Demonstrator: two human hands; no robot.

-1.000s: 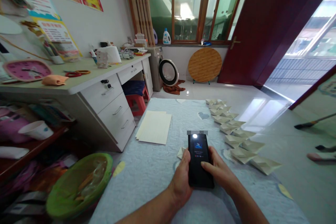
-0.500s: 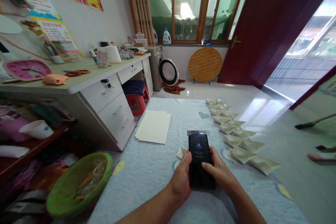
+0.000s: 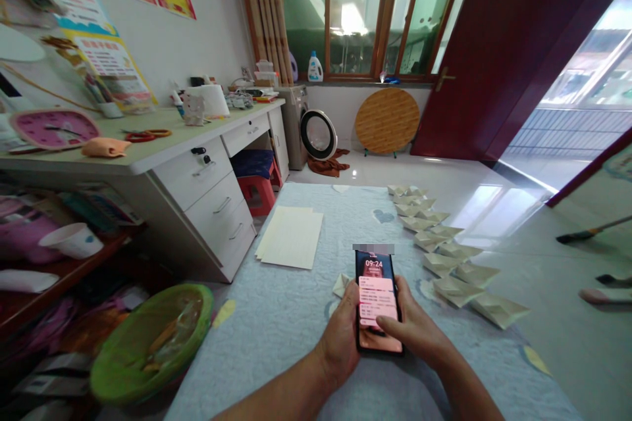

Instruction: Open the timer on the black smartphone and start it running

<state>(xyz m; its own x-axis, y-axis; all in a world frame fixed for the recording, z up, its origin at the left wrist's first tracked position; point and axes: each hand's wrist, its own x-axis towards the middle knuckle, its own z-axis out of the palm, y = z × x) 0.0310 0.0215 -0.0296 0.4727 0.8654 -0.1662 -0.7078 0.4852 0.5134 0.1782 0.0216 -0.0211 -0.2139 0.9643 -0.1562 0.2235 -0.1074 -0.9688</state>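
A smartphone (image 3: 378,296) is held upright between both my hands above the cloth-covered table (image 3: 257,342). Its screen is lit, with the time 09:24 and pale notification panels. My left hand (image 3: 342,335) grips the left edge of the phone. Around the right edge is my right hand (image 3: 419,322), its thumb lying over the lower part of the screen. Just behind my left hand, a small folded paper piece (image 3: 342,285) lies partly hidden. Folded paper boats (image 3: 457,291) stand in two rows along the table's right side. A stack of cream paper sheets (image 3: 291,237) lies farther left.
To the left stand a white desk (image 3: 212,191) with drawers and a green basket (image 3: 106,375). A red stool (image 3: 259,194) is under the desk. Beyond the table are a washing machine (image 3: 295,125) with its door open and a round wooden tabletop (image 3: 388,120).
The phone's screen has gone from a dark display with a small logo to a bright lock screen with the time and notifications. Both hands keep nearly the same hold.
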